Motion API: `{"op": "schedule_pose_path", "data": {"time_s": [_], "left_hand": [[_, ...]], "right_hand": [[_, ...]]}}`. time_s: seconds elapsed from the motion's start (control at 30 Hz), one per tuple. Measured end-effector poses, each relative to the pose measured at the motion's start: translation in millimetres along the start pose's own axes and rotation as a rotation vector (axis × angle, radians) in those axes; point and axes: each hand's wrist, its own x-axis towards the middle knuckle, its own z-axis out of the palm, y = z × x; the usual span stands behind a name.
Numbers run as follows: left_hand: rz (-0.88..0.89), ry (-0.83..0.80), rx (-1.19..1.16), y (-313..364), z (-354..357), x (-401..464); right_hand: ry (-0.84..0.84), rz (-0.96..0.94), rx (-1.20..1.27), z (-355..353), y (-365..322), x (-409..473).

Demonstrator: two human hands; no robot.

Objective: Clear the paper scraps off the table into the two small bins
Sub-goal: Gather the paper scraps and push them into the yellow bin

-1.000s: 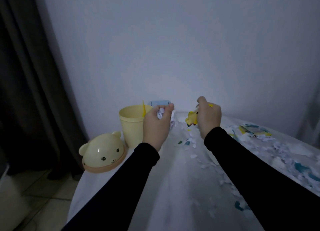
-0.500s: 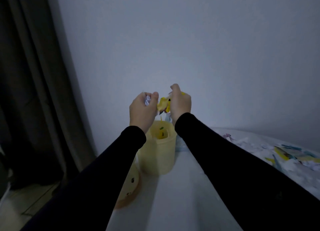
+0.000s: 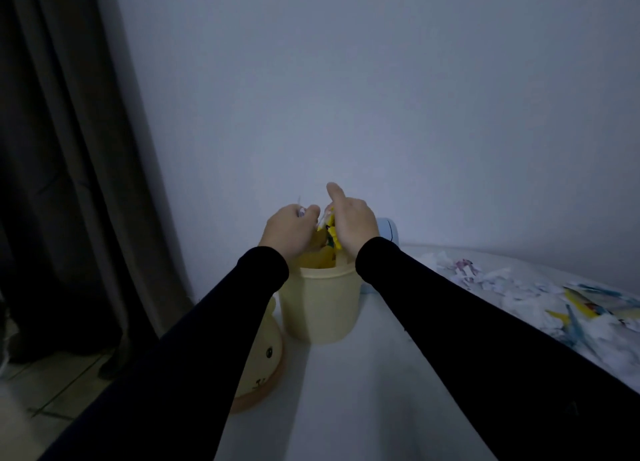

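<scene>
- Paper scraps [image 3: 327, 232] – yellow/white bits bunched between both hands, right over mouth of yellow bin [image 3: 318, 308]; more yellow pieces show just inside the rim.
- Paper scraps, loose pile [image 3: 519, 287] – white, w/ some yellow and blue strips, spread on far right part of table [image 3: 363, 391], well apart from the bin.
- Yellow bin – pale yellow, upright, lid off, near table's left edge, close to wall [image 3: 381, 97].
- Blue bin [image 3: 388, 230] – light blue, only a sliver seen behind right hand, just beside yellow bin on wall side.
- Left hand [image 3: 289, 233] – above bin, fingers curled round a small white scrap wad, back of hand to camera.
- Right hand [image 3: 353, 226] – above bin, touching/nearly touching left hand; fingers curled over yellow scraps, thumb sticking up.
- Sleeves – black, long, both arms.
- Bear-face lid [image 3: 263, 360] – cream dome, brownish rim, lying on table left of yellow bin, partly hidden under left arm.
- Curtain [image 3: 69, 149] – dark, hanging at left by the wall.
- Floor [image 3: 41, 398] – pale tiles, lower left.
</scene>
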Motion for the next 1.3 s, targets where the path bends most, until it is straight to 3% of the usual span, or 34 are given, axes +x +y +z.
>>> {"op": "schedule_pose_path", "data": {"time_s": [0.13,0.37,0.43,0.53,0.63,0.7,0.87,0.97,1.1,1.3], "left_hand": [[0.028,-0.115,-0.006,3.1,-6.2,-0.2],[0.166,0.01,0.105,-4.0,2.6,-9.5],[0.15,0.061,0.094,-6.2,2.4,-8.0],[0.13,0.021,0.098,-11.1,2.0,-1.3],[0.01,0.023,-0.18,-9.0,0.2,0.4],[-0.043,0.037,-0.246,-6.8,0.7,-2.4],[-0.029,0.065,-0.22,-2.0,-0.8,-9.0],[0.046,0.06,-0.091,-4.5,-3.2,-7.2],[-0.012,0.032,-0.208,-4.7,-5.0,-7.3],[-0.071,0.01,-0.239,-3.5,-4.3,-8.3]], "right_hand": [[-0.154,0.015,-0.124,-1.8,4.9,4.3],[-0.262,-0.033,-0.026,0.1,8.9,-1.3],[-0.276,0.009,0.083,-1.9,8.5,-2.2],[-0.266,-0.016,0.016,-7.6,8.8,-4.3],[-0.256,0.015,0.049,-11.3,9.9,-5.4],[-0.27,0.028,0.06,-11.2,10.6,-3.1],[-0.237,-0.006,0.123,-11.7,13.3,-3.5],[-0.257,-0.009,0.142,-13.0,15.4,-0.5],[-0.324,0.076,0.146,-13.2,18.4,5.9],[-0.423,-0.021,0.123,-20.5,12.4,6.2]]}}
